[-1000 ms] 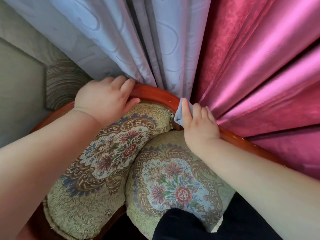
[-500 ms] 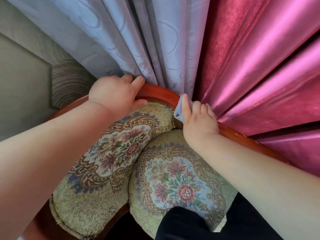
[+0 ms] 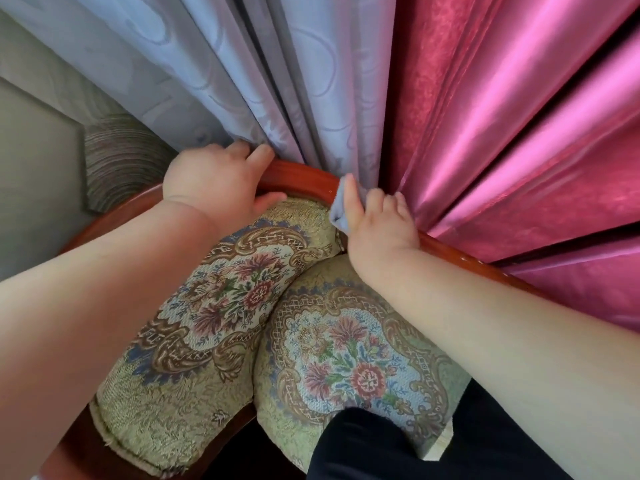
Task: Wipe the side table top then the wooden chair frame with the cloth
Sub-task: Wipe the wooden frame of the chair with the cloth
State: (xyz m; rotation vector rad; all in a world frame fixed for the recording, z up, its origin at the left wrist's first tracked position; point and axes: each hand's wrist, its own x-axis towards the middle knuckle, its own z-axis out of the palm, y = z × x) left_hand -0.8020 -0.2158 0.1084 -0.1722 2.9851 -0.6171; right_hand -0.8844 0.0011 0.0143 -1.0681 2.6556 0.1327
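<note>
The chair's curved red-brown wooden frame (image 3: pixel 304 176) arcs across the middle of the view, above floral tapestry upholstery (image 3: pixel 225 296). My left hand (image 3: pixel 214 181) grips the top rail left of centre, fingers curled over its far edge. My right hand (image 3: pixel 379 223) presses a small light-blue cloth (image 3: pixel 338 209) onto the rail just right of the left hand; only the cloth's left edge shows beside my thumb. The side table is not in view.
Grey-blue curtains (image 3: pixel 242 74) and shiny magenta curtains (image 3: pixel 502 116) hang right behind the chair back, touching the rail. A grey wall (image 3: pixel 31 174) and a striped patch (image 3: pixel 121 161) lie at left. Dark trousers (image 3: pixel 398 445) rest against the seat cushion (image 3: pixel 349 355).
My left hand has slid rightward along the rail toward the curtain. My right hand with the cloth has kept about the same spot on the rail; the view has shifted slightly.
</note>
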